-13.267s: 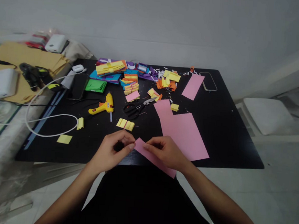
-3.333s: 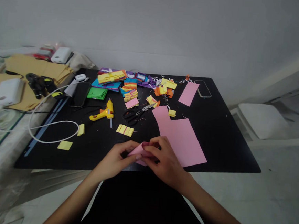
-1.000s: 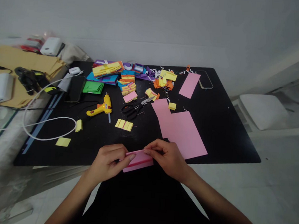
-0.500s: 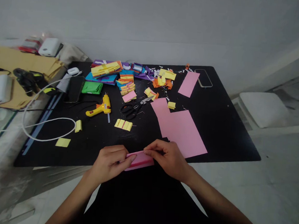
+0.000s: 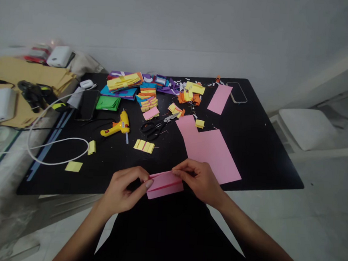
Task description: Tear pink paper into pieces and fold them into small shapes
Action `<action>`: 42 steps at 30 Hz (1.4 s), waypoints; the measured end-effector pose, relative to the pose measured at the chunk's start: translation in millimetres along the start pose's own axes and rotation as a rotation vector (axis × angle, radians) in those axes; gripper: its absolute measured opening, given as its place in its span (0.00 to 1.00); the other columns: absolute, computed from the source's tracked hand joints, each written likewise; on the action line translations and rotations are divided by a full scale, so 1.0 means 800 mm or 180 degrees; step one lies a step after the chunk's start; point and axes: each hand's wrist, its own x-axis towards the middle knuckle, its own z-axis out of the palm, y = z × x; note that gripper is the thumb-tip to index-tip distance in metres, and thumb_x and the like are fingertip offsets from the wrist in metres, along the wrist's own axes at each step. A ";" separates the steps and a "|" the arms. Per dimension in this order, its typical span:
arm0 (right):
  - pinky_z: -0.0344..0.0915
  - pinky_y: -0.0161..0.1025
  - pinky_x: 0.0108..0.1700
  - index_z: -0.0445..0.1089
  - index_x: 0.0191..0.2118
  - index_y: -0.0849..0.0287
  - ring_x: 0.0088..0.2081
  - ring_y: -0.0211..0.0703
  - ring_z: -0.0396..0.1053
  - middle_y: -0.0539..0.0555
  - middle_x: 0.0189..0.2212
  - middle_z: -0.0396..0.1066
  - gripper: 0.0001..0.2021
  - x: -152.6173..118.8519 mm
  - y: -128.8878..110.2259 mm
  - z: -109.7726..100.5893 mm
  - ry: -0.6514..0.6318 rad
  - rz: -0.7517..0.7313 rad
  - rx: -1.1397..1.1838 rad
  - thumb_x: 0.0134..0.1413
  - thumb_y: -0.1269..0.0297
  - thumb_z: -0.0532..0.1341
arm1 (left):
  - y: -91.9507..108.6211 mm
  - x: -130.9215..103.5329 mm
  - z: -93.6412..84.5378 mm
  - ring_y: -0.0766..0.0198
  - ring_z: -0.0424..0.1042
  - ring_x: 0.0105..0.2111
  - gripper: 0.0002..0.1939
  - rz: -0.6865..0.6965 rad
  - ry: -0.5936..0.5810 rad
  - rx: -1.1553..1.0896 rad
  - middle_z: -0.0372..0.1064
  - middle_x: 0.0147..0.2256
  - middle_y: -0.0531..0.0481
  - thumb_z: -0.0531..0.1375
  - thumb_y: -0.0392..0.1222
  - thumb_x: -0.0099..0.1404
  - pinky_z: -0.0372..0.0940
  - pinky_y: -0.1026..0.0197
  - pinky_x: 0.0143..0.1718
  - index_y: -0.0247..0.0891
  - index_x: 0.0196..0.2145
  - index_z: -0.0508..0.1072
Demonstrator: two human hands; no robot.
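Observation:
A folded piece of pink paper (image 5: 165,185) with crease lines is held at the near edge of the black table. My left hand (image 5: 127,188) pinches its left end between thumb and fingers. At its upper right edge, my right hand (image 5: 201,181) grips the paper with thumb and fingertips. Larger pink sheets (image 5: 211,153) lie just beyond my right hand. Black-handled scissors (image 5: 159,125) rest farther back, near a folded yellow strip (image 5: 144,146).
On the black table (image 5: 268,154) are a yellow glue gun (image 5: 118,125), green folded paper (image 5: 108,103), a phone (image 5: 87,105) and colourful paper scraps (image 5: 190,95). A looped white cable (image 5: 51,164) lies at the left. Beyond the right side stands a white stool (image 5: 301,126).
My left hand has shifted slightly left and my right hand slightly right and up. The pink paper between them shows more of its surface.

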 end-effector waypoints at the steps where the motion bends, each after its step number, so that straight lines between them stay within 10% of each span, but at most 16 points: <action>1: 0.77 0.42 0.41 0.81 0.38 0.53 0.37 0.44 0.81 0.51 0.34 0.83 0.05 0.000 0.000 -0.001 -0.0012 0.0005 -0.0017 0.62 0.60 0.68 | 0.000 0.000 0.000 0.67 0.75 0.29 0.06 0.0015 -0.0016 0.0003 0.75 0.30 0.52 0.63 0.30 0.69 0.70 0.65 0.32 0.40 0.36 0.71; 17: 0.76 0.40 0.41 0.81 0.37 0.53 0.37 0.43 0.81 0.50 0.34 0.83 0.05 -0.002 0.009 -0.001 0.0057 0.0060 0.0074 0.62 0.60 0.69 | -0.006 0.000 0.006 0.68 0.77 0.29 0.05 -0.0104 0.0089 -0.0105 0.77 0.30 0.52 0.64 0.32 0.69 0.71 0.68 0.32 0.39 0.35 0.75; 31: 0.77 0.41 0.41 0.80 0.37 0.54 0.36 0.44 0.81 0.52 0.33 0.83 0.07 0.004 0.006 -0.002 0.0374 0.0042 0.0044 0.61 0.57 0.69 | -0.009 0.003 0.037 0.69 0.76 0.26 0.07 -0.1640 0.1201 -0.1260 0.78 0.26 0.55 0.71 0.40 0.62 0.69 0.70 0.30 0.41 0.39 0.79; 42: 0.78 0.41 0.41 0.80 0.37 0.54 0.36 0.44 0.82 0.51 0.32 0.83 0.06 0.004 0.009 0.000 0.0482 0.0013 0.0105 0.60 0.58 0.69 | -0.004 0.012 0.030 0.69 0.73 0.26 0.08 -0.1996 0.0830 -0.1517 0.79 0.26 0.52 0.68 0.45 0.65 0.67 0.69 0.29 0.39 0.32 0.83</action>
